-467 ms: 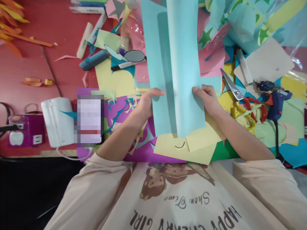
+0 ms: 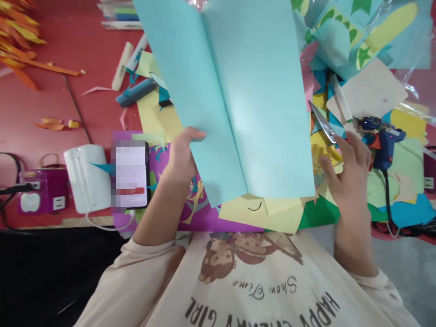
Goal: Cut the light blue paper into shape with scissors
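Paper: big light blue paper (image 2: 235,91) with a fold line down its middle, held up over the messy table (image 2: 51,104).
Left hand: left hand (image 2: 180,156) pinches the paper's lower left edge, thumb on top, fingers hidden behind.
Right hand: right hand (image 2: 347,170) is open, fingers spread, holding nothing. It sits just beside the scissors (image 2: 327,129) and near the blue glue gun (image 2: 383,145).
Where the paper is: it sticks up and away from the left hand, and only that one corner is held. Its right edge is free, close to the right hand but not touching.
What could go wrong: with one small pinch, the paper may flop, bend, or slip down onto the yellow paper (image 2: 269,211).
Also: the scissors' points are bare and could poke a finger. The glue gun may be hot.
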A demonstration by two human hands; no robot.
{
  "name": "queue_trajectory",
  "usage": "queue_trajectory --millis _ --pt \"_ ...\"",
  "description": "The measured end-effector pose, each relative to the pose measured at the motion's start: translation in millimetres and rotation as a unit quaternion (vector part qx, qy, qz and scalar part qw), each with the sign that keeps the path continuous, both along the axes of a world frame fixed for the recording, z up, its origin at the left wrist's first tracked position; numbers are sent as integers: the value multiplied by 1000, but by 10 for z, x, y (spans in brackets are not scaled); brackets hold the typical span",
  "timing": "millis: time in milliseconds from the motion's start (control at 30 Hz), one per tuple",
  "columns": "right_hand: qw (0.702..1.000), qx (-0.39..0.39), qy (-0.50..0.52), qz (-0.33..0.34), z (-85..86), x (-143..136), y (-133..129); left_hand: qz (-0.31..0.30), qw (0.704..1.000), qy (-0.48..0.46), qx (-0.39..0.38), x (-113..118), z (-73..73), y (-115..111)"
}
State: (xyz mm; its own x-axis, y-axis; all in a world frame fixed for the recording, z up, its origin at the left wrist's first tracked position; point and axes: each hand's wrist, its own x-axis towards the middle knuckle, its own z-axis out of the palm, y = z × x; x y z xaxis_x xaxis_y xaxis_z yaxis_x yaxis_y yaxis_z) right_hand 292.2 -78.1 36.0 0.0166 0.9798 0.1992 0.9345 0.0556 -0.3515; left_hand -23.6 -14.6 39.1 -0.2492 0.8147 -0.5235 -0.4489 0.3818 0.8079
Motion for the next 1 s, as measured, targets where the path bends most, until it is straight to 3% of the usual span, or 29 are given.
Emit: queue_trajectory --millis 133,367,533,633,700,800,900,1000 --pt "996 -72 -44 -17 -245 154 -392 20 999 -19 23 18 -129 9" --pt "990 -116 -73 30 -367 -143 -748 24 999 -15 37 34 -294 49" --pt "981 -133 -18 140 -317 -408 -701 33 998 -21 56 56 -288 22" --pt "952 -150 85 251 -228 -487 -592 45 995 -50 68 51 -268 8" --pt "933 -149 168 280 -170 -455 -533 54 993 -60 82 35 -264 7" --pt "956 -42 229 178 -115 -256 -436 61 991 -53 104 8 -268 14" --pt "992 76 105 8 -84 61 -293 56 992 -45 101 11 -262 19" --pt "997 30 -44 -57 -62 344 -173 55 995 -38 77 49 -241 20"
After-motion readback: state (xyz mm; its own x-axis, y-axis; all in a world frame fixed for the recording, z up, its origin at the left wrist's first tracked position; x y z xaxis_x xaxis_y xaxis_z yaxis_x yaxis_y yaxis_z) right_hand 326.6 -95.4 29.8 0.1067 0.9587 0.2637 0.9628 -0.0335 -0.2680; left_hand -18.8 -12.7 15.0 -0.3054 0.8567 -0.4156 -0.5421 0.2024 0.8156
